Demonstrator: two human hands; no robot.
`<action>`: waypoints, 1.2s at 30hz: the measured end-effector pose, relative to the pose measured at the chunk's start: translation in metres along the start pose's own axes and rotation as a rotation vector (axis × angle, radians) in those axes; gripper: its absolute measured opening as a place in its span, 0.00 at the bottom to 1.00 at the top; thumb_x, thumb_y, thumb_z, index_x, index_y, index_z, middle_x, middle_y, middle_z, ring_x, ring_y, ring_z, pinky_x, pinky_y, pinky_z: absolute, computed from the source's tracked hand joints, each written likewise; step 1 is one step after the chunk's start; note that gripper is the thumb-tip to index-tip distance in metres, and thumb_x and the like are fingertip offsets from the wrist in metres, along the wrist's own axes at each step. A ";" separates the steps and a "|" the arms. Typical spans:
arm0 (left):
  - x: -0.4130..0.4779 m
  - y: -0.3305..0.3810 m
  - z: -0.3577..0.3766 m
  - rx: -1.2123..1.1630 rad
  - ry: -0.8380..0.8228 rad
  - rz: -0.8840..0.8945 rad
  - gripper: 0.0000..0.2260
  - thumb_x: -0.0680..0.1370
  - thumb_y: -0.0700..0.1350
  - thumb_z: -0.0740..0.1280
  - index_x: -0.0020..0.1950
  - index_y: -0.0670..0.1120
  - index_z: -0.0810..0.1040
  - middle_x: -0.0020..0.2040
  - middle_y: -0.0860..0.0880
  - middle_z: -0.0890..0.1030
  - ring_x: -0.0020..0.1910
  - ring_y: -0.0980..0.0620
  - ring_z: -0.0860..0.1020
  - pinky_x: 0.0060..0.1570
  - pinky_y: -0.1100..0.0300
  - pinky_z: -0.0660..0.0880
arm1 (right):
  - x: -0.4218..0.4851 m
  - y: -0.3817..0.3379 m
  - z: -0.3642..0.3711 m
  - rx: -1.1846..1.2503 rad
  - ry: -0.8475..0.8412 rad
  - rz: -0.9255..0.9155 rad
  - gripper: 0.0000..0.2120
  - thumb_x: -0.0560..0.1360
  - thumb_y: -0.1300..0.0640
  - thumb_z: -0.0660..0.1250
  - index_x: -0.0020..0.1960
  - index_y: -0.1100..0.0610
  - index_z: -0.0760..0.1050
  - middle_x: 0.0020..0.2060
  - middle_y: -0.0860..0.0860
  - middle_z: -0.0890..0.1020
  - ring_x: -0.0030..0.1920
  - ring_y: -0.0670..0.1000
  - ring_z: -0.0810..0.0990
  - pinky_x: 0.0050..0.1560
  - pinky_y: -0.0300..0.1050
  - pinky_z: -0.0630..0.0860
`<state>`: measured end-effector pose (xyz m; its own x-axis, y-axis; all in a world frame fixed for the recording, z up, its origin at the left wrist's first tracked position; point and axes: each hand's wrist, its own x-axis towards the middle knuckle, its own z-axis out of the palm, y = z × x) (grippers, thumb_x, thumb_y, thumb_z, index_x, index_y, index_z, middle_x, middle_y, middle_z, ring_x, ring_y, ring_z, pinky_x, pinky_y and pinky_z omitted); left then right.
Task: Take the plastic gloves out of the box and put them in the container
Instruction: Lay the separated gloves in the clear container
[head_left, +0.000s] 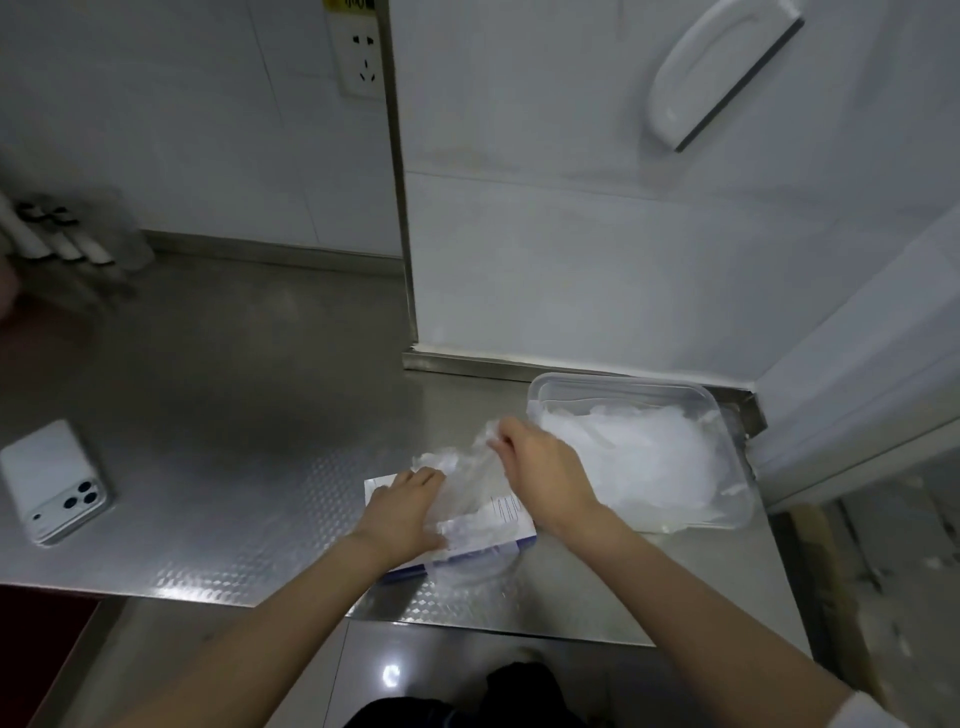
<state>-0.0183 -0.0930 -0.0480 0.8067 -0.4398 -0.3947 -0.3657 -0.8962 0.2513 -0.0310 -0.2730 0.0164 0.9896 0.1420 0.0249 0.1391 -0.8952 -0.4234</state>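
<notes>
A white and blue glove box (506, 525) lies flat near the front edge of the steel counter. My left hand (408, 506) rests on top of the box with its fingers on crumpled clear plastic gloves (467, 478). My right hand (540, 475) pinches the upper end of those gloves, lifted above the box. Just right of the box stands a clear plastic container (727, 415), which holds a heap of plastic gloves (644, 457).
A white phone (54, 488) lies face down at the counter's left. Bottles (62, 239) stand blurred at the back left. A white wall rises behind the container, with a socket (363, 57) and a white holder (722, 73). The counter's front edge (467, 621) is close.
</notes>
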 end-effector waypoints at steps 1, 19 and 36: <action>0.001 0.000 0.000 0.006 0.000 -0.004 0.33 0.73 0.53 0.70 0.73 0.47 0.60 0.72 0.51 0.63 0.68 0.49 0.63 0.63 0.51 0.67 | 0.002 0.000 -0.006 0.048 0.040 0.038 0.10 0.82 0.51 0.54 0.45 0.54 0.64 0.40 0.54 0.77 0.40 0.58 0.76 0.37 0.47 0.66; 0.023 0.061 -0.111 -0.689 0.088 0.223 0.28 0.70 0.53 0.74 0.67 0.49 0.71 0.63 0.53 0.75 0.62 0.56 0.73 0.62 0.56 0.71 | 0.013 0.022 -0.081 0.145 0.162 -0.047 0.04 0.77 0.50 0.64 0.45 0.50 0.73 0.40 0.42 0.77 0.39 0.43 0.73 0.41 0.39 0.68; 0.038 0.076 -0.104 -1.240 0.133 -0.008 0.09 0.76 0.42 0.69 0.40 0.44 0.71 0.32 0.49 0.71 0.31 0.54 0.70 0.30 0.66 0.70 | 0.003 0.090 -0.082 0.841 0.026 0.360 0.13 0.71 0.63 0.73 0.54 0.60 0.76 0.37 0.50 0.79 0.36 0.46 0.77 0.37 0.35 0.74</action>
<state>0.0327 -0.1714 0.0483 0.8739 -0.3608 -0.3257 0.2654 -0.2073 0.9416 -0.0120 -0.3878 0.0523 0.9698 -0.1047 -0.2202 -0.2412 -0.2798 -0.9293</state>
